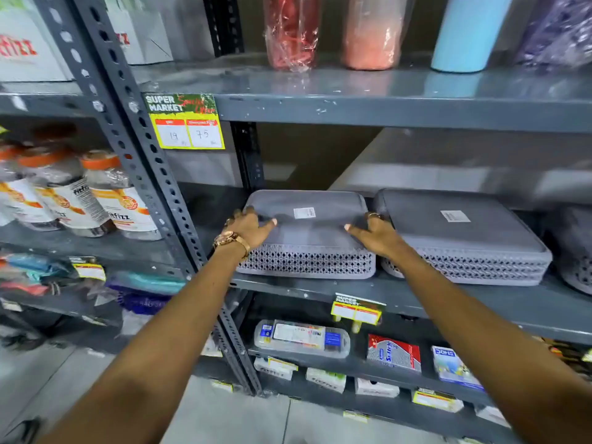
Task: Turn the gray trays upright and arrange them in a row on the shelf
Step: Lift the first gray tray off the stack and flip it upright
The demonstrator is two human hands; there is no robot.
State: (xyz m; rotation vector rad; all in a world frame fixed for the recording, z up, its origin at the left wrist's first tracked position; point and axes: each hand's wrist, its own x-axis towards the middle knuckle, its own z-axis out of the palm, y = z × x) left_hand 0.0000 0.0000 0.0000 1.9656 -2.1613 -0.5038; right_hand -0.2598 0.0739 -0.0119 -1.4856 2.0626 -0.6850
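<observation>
Two gray trays lie upside down side by side on the middle shelf (448,302), flat bottoms up, each with a white sticker. My left hand (248,227) grips the left edge of the left tray (307,238), thumb on its bottom. My right hand (373,233) holds that same tray's right edge, in the narrow gap beside the right tray (461,238). A third gray tray (576,251) shows partly at the far right edge, perforated side facing me.
A perforated steel upright (153,174) stands just left of the left tray. The shelf above carries wrapped bottles (291,30) and a price tag (184,121). Orange-capped bottles (105,193) fill the left bay. Boxed goods (301,338) sit on the shelves below.
</observation>
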